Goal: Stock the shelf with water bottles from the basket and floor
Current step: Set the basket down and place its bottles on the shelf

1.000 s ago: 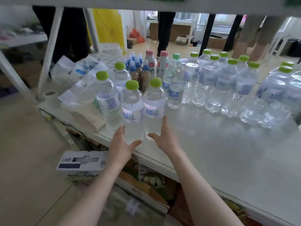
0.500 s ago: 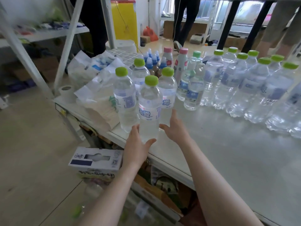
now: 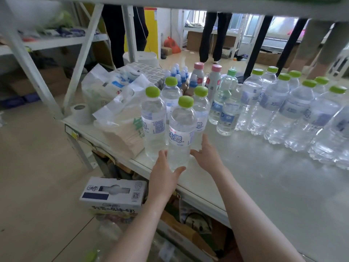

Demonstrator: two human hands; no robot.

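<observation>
Hands frame the nearest clear plastic water bottle with a green cap (image 3: pixel 181 133), which stands upright at the front edge of the pale grey shelf board (image 3: pixel 264 186). The left hand (image 3: pixel 164 176) lies against the bottle's lower left side, fingers fairly straight and pointing up along it, thumb reaching under and across the front of its base. The right hand (image 3: pixel 206 155) is at the bottle's lower right, fingers spread only a little and relaxed, with the fingertips (image 3: pixel 194 152) touching or almost touching the plastic; real contact there cannot be told. Neither hand is wrapped firmly round the bottle.

Just behind it stand three more green-capped water bottles (image 3: pixel 154 121) in a tight cluster, touching or nearly touching each other. To their left lies a heap of white plastic-wrapped packs (image 3: pixel 120 114), with a white paper roll (image 3: pixel 81 112) beyond them at the shelf's corner. Farther right, a long double row of green-capped water bottles (image 3: pixel 294 112) runs along the shelf. Behind the cluster are small blue-capped bottles (image 3: pixel 179 74) and two pink-capped white bottles (image 3: pixel 213 80). On the floor below the shelf edge sits a white cardboard box (image 3: pixel 113 193).
</observation>
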